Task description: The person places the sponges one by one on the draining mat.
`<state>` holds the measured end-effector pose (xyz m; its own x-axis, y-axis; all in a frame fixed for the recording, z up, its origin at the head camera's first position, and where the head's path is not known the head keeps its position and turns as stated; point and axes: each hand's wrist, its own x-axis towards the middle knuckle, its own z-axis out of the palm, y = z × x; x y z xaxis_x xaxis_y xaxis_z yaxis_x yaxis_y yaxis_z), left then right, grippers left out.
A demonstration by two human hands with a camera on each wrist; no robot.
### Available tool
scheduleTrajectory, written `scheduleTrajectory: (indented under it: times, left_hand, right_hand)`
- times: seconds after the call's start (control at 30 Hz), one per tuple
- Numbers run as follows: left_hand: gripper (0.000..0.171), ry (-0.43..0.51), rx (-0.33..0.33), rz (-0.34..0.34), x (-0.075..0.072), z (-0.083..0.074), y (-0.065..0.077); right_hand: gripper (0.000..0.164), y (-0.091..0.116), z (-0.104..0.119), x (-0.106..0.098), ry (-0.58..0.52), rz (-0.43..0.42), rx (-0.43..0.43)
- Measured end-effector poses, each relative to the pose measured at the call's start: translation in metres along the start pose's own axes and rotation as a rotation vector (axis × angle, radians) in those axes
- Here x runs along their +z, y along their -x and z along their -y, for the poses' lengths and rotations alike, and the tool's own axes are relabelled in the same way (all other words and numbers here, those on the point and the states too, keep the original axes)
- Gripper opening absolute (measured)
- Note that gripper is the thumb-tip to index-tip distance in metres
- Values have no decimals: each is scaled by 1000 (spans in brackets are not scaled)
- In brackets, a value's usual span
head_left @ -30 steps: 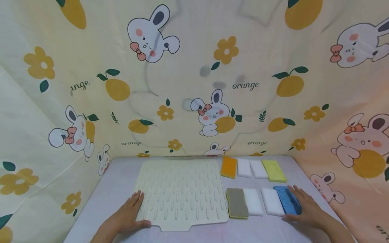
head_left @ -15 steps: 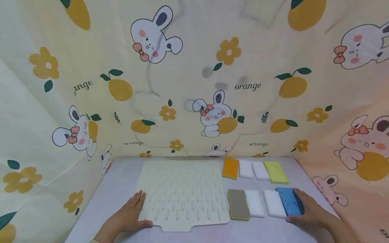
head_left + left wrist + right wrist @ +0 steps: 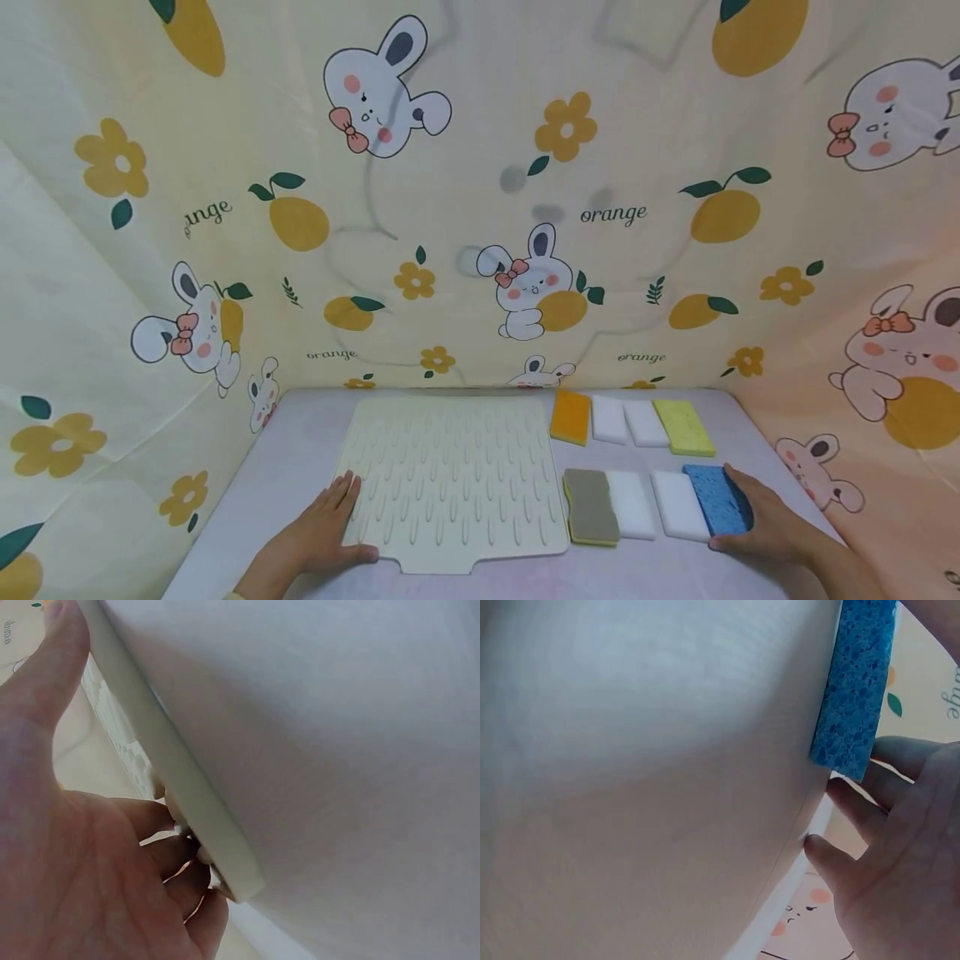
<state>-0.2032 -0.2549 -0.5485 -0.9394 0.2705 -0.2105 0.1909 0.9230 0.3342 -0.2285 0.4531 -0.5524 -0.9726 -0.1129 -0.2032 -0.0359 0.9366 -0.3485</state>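
A cream board with raised oblong ridges (image 3: 453, 475) lies flat at the middle of the table. My left hand (image 3: 318, 529) rests at its front left corner, fingers along the left side, thumb by the front edge. The left wrist view shows the board's thick edge (image 3: 180, 772) between thumb and fingertips. Beside a blue sponge (image 3: 717, 500), my right hand (image 3: 768, 517) lies with fingers spread, thumb near the sponge's front corner and index finger by its back corner. In the right wrist view the pitted sponge (image 3: 855, 690) stands out, with several fingers resting beyond its end.
Left of the blue sponge, the front row has two white sponges (image 3: 678, 504) (image 3: 632, 504) and a grey-topped yellow sponge (image 3: 592, 506). Behind are an orange sponge (image 3: 570, 417), two more white ones (image 3: 609, 418) and a yellow-green one (image 3: 684, 427). A printed cloth (image 3: 465, 125) encloses the table.
The right fingers have slid off the top of the blue sponge to its right side. The left hand stays at the board, and the head view has shifted slightly.
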Motion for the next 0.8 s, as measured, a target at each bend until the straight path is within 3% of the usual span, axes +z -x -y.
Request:
scheduleTrajectory:
  times: [0.4,0.63,0.8]
  left_hand:
    - [129,3,-4,2,-2,-3,3]
    - [128,5,11,-6,-4,-5,4]
    - [127,11,17,-3,-4,-6,4]
  right_hand:
    - [138,5,4,-1,6,27,72]
    - [126,13,6,-2,22,-30,10]
    - [129,17,4,0,22,-29,53]
